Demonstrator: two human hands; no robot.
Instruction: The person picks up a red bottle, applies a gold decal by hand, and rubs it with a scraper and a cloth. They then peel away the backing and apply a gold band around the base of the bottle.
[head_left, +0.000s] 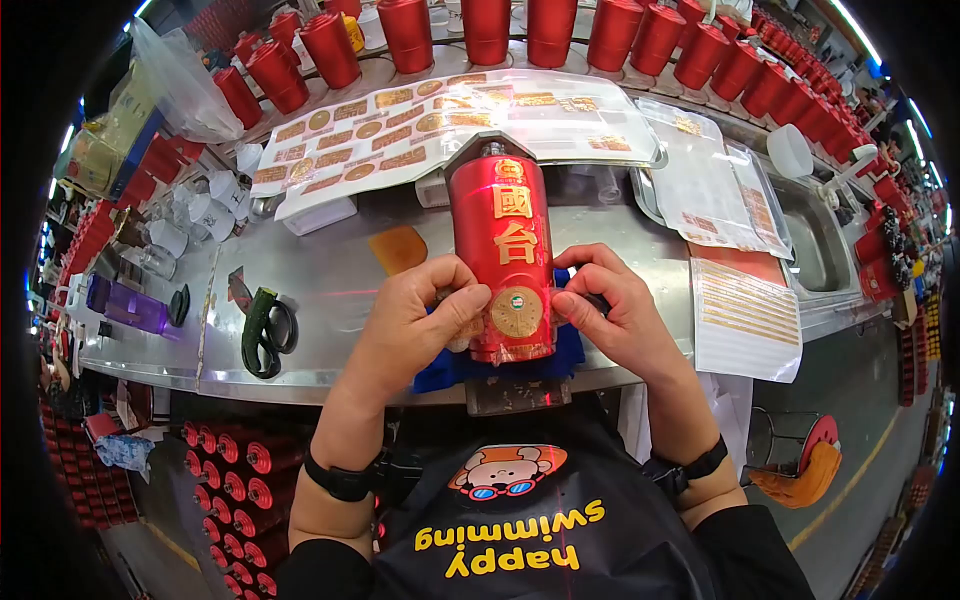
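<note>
A red bottle [500, 240] with gold raised characters lies tilted in front of me, its base nearest my body. On its lower part is a round gold label [517, 312] with a small green and white sticker in its middle. My left hand [425, 310] is closed at the bottle's lower left side, thumb and fingers pressed against it. At the lower right side my right hand [615, 310] has curled fingers and the thumb against the bottle's edge. Something small and dark shows between those fingers; I cannot make out what. A blue cloth [440, 372] lies under the bottle.
Sheets of gold labels [360, 140] lie behind the bottle, with a striped gold sheet [745, 320] at right. Red bottles [405, 35] line the back. Black-handled scissors [262, 335], a purple bottle [128, 305] and a yellowish pad [397, 249] are at left; a sink [815, 240] is at right.
</note>
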